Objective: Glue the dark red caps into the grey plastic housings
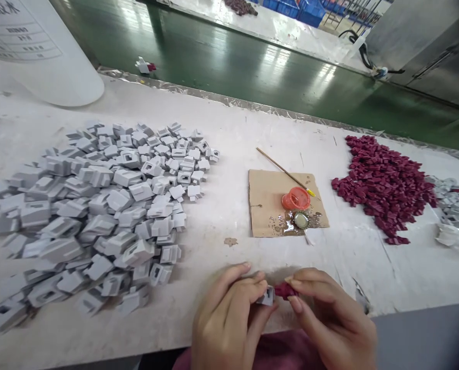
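On your bench: grey pile (98, 210) left, maroon pile (383, 185) right, cardboard (268, 205) ahead.
Parts: grey piece (267, 296) and maroon piece (285, 290) met end-to-end, crosswise.
Fingers: your left hand (229, 318) pinched grey, right hand (329, 318) pinched maroon.

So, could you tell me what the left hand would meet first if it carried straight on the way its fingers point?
Probably the dark red piece in the right hand; the left hand holds a grey piece beside it.

left hand (229, 321): bare | right hand (331, 318): bare | no rings, no sleeves visible
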{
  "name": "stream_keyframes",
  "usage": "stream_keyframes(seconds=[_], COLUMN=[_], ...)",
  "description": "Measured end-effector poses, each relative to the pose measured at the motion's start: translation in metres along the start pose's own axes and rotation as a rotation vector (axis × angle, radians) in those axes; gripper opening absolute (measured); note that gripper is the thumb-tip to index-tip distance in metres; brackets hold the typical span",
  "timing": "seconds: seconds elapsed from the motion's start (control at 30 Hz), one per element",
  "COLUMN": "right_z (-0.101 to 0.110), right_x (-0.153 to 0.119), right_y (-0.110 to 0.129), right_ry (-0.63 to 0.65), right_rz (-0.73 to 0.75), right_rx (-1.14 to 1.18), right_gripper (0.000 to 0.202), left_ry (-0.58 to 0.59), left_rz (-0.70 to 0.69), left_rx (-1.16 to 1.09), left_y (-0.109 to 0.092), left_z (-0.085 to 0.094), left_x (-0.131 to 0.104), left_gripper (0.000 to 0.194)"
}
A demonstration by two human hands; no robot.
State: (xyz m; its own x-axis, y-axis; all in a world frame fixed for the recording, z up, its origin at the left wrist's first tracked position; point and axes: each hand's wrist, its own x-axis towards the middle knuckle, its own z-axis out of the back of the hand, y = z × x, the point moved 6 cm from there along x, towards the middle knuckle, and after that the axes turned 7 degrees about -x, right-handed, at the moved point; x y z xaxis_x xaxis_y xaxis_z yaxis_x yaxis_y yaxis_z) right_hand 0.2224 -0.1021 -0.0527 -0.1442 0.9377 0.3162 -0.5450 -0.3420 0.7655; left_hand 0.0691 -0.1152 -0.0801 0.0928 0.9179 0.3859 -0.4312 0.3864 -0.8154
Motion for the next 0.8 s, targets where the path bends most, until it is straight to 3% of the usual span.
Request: stream_keyframes(seconds=[0.4,0.6,0.8], right_z=[-0.005,-0.009,-0.013], right_x=[0.002,0.001,0.004], right_y=[0.007,0.014,0.021], right_ry=[0.142,0.237,0.275], right_rz=[0.14,0.279,0.25], right_rx=[-0.036,-0.097,-0.062], right_gripper=[0.029,0.034,0.032], left_ry=[0.05,0.057,0.118], left_rz=[0.01,0.011,-0.066], left_rx=[-0.049,-0.054,0.011], left_y=[0.0,0.0,0.001], left_z=[0.001,0.002,0.002], left_x=[0.002,0.002,0.002], left_gripper=[0.015,0.018,0.014])
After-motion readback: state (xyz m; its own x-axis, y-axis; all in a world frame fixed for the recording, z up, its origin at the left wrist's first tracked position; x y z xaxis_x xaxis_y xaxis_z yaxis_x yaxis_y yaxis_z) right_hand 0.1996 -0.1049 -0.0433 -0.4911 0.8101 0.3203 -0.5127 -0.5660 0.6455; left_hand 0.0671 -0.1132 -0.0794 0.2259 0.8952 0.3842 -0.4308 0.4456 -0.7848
